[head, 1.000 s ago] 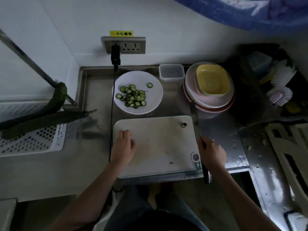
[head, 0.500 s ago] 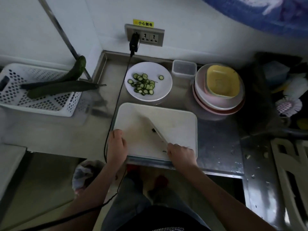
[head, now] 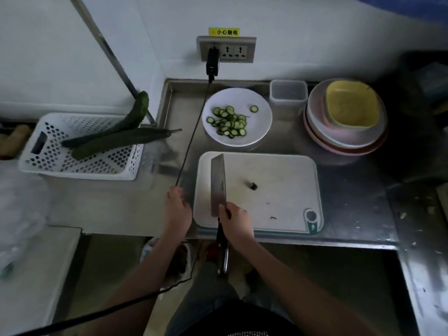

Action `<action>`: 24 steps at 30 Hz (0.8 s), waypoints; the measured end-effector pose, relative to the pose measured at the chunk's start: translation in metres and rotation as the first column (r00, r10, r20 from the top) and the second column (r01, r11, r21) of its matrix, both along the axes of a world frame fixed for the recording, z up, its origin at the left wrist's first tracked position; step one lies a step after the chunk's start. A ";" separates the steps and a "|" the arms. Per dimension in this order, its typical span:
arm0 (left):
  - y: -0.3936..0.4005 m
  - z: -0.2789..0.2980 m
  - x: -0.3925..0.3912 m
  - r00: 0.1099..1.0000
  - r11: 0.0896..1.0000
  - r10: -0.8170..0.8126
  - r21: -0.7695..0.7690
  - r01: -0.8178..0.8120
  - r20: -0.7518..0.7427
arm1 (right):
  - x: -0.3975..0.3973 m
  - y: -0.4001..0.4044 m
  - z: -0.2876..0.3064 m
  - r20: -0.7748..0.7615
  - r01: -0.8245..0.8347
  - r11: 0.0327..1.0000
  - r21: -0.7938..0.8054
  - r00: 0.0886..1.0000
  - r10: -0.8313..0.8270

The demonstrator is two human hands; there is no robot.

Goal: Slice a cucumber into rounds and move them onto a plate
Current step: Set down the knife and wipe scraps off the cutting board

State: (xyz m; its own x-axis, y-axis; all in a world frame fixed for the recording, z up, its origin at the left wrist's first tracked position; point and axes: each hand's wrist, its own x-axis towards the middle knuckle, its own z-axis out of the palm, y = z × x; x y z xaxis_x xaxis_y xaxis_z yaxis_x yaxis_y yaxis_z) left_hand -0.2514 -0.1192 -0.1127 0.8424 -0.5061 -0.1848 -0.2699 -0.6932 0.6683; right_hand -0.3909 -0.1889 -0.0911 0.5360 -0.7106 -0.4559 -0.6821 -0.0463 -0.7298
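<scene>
A rectangular steel cleaver [head: 218,184] is gripped by the right hand [head: 236,221] over the white plastic board's [head: 286,190] left edge; the left hand [head: 177,209] is loosely curled, holding nothing; the wall label [head: 224,32] reads 小心触电.

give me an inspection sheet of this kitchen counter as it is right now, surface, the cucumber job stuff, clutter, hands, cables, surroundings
Surface: steel counter, white cutting board near its front edge.
Job's things: white plate holds cucumber rounds; a cucumber end piece lies on the board; two whole cucumbers lie across the white basket.
Clutter: clear container; stacked dishes with a yellow bowl on top.
Hands: right hand grips the cleaver, blade over the board's left side; left hand rests on the counter beside the board, holding nothing.
Cables: black cable runs from the wall socket past the left hand.
Surroundings: white wall, yellow warning label.
</scene>
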 end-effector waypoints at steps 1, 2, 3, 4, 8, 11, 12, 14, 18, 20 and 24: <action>0.001 -0.002 0.005 0.999 0.999 -0.049 -0.002 0.049 0.019 | 0.006 0.005 -0.003 -0.016 0.011 1.000 0.006 1.000 -0.011; 0.002 -0.005 0.008 0.994 0.995 -0.104 -0.002 0.104 0.042 | 0.011 0.009 -0.006 -0.032 0.021 1.000 0.003 0.999 -0.021; 0.002 -0.008 0.011 0.987 0.988 -0.154 0.003 0.154 0.054 | 0.014 0.012 -0.009 -0.051 0.034 0.999 -0.001 0.998 -0.034; 0.002 -0.010 0.012 0.980 0.981 -0.194 0.012 0.193 0.055 | 0.014 0.014 -0.009 -0.068 0.050 0.999 -0.003 0.996 -0.051; 0.002 -0.014 0.013 0.940 0.941 -0.335 0.061 0.332 0.062 | -0.016 0.010 -0.008 -0.130 0.103 0.993 -0.065 0.985 -0.111; 0.002 -0.012 0.011 0.930 0.930 -0.363 0.089 0.357 0.057 | -0.036 0.002 -0.001 -0.171 0.163 0.980 -0.117 0.968 -0.182; 0.001 -0.011 0.010 0.932 0.931 -0.358 0.097 0.352 0.054 | -0.038 0.001 0.002 -0.170 0.164 0.977 -0.137 0.968 -0.186; 0.002 -0.009 0.008 0.928 0.927 -0.369 0.102 0.362 0.055 | -0.041 0.000 0.008 -0.144 0.176 0.967 -0.183 0.968 -0.203; 0.014 -0.012 0.003 0.797 0.783 -0.599 0.258 0.566 0.071 | -0.073 -0.007 0.017 -0.158 0.289 0.887 -0.359 0.918 -0.363; 0.015 -0.018 0.003 0.703 0.665 -0.708 0.399 0.631 0.068 | -0.089 -0.014 0.018 -0.211 0.357 0.855 -0.376 0.865 -0.454; 0.010 -0.023 0.002 0.693 0.592 -0.721 0.519 0.617 -0.002 | -0.089 -0.021 0.012 -0.280 0.378 0.854 -0.358 0.829 -0.484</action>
